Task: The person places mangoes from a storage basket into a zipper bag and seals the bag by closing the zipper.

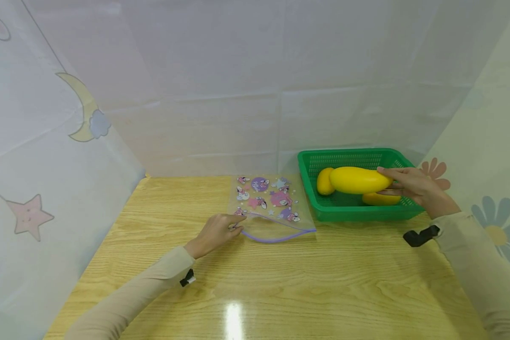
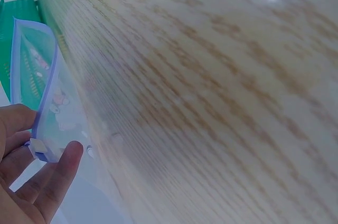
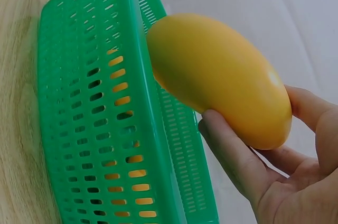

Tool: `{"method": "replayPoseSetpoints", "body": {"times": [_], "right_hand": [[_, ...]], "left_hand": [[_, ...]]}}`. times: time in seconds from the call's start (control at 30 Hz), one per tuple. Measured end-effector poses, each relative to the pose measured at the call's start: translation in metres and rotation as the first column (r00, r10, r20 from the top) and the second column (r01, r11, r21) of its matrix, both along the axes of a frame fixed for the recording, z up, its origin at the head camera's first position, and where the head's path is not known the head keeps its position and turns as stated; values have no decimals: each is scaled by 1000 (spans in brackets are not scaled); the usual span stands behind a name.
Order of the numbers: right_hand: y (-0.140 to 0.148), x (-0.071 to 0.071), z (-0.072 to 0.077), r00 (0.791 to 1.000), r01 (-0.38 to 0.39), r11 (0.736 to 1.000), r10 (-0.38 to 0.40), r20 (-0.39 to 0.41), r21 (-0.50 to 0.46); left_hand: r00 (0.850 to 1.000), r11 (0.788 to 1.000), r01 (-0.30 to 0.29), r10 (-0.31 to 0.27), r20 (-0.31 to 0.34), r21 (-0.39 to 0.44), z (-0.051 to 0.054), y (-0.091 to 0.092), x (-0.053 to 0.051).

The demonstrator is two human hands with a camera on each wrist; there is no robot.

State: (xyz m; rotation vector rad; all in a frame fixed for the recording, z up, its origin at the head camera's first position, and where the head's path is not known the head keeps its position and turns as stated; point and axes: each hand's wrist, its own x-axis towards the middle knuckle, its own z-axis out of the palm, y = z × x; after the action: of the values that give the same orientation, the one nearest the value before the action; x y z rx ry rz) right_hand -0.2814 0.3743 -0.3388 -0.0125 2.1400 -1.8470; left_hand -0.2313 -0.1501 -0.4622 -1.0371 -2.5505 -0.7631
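A large yellow mango [image 1: 357,180] is gripped at one end by my right hand [image 1: 414,186], above the green basket [image 1: 365,213]. In the right wrist view the mango [image 3: 222,76] slants over the basket's rim, thumb and fingers on either side of its end. My left hand [image 1: 216,231] pinches one end of the purple zip edge of a clear printed zip bag [image 1: 276,200] lying on the table. The bag's mouth gapes. In the left wrist view a small pale slider [image 2: 38,147] sits at the zip's end, between the fingers.
Inside the basket lie another yellow mango [image 1: 325,182] at the left and one [image 1: 381,199] at the right, partly hidden. The wooden table [image 1: 280,283] meets a white sheet [image 1: 221,141] behind. Printed sheets hang on both sides.
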Motion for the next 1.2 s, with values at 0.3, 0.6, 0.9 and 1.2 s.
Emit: {"method": "replayPoseSetpoints", "body": {"times": [0.3,0.6,0.9,1.2], "right_hand": [[-4,4,4,1000,1,999,0,25,-40],[-9,10,7,999,-45,999,45,10,-21],[-16,10,7,999,-37,999,37,20,2],[-22,15,8,996,-81,997,81,26,-11]], "left_hand": [[1000,1000,-7,7,0,-12,1,0,1],[1000,1000,0,0,-12,-16,1,-1,1],[1000,1000,10,-10,-3,-12,2,0,2],[1000,1000,8,-8,-1,-18,2,0,2]]}}
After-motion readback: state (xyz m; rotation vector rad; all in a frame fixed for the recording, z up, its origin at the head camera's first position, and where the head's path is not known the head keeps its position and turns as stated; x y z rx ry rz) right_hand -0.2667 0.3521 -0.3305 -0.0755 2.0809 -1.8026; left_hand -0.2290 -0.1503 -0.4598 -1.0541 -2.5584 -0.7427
